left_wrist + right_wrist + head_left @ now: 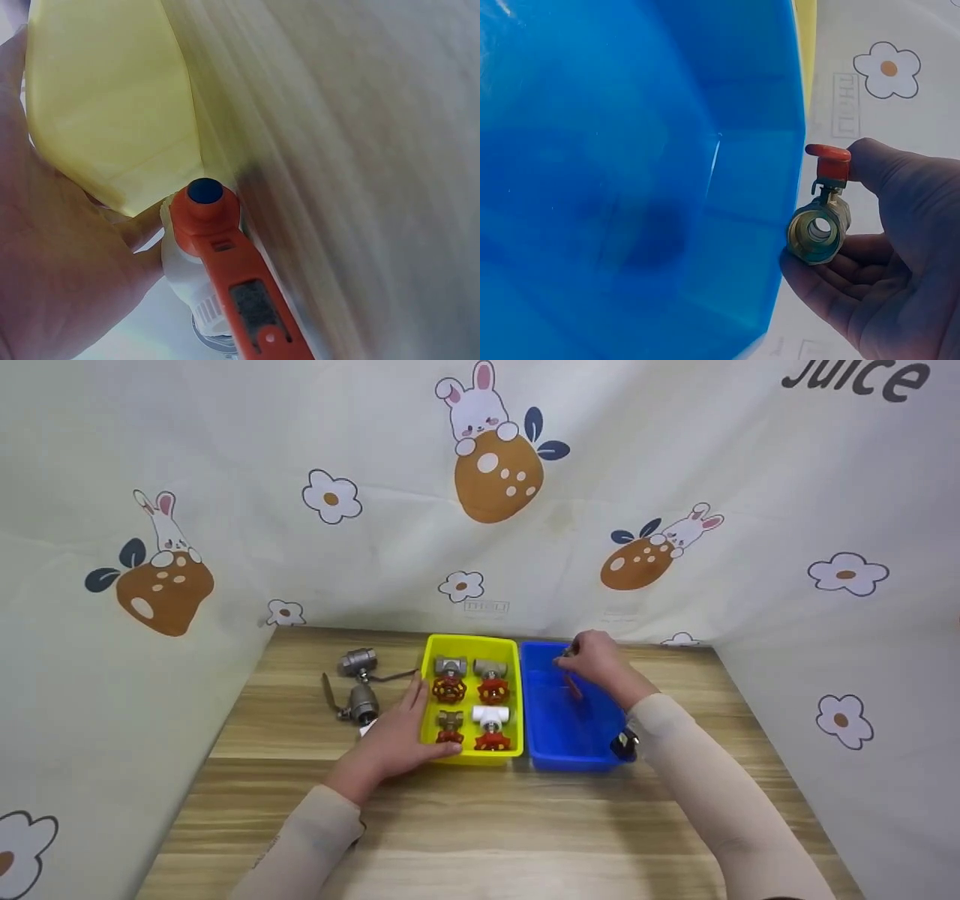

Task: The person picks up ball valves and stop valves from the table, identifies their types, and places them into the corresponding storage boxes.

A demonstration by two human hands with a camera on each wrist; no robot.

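My right hand (596,658) pinches a small brass ball valve (802,238) with a red lever handle between thumb and fingers, over the far part of the blue bin (559,727). Its lever points down into that bin in the head view. My left hand (397,739) lies against the near left corner of the yellow bin (519,697), fingers stretched along its side and thumb across the front rim. Inside sit several gate valves with red handwheels, one of them white (491,716). Beside my left hand is a white ball valve (184,270) with an orange-red lever, mostly hidden in the head view.
Two grey metal ball valves, the far one (358,661) and the near one (364,701), lie left of the yellow bin with their levers sticking out. Both bins stand side by side on the wooden table (480,832). A printed cloth (405,547) rises behind and at both sides.
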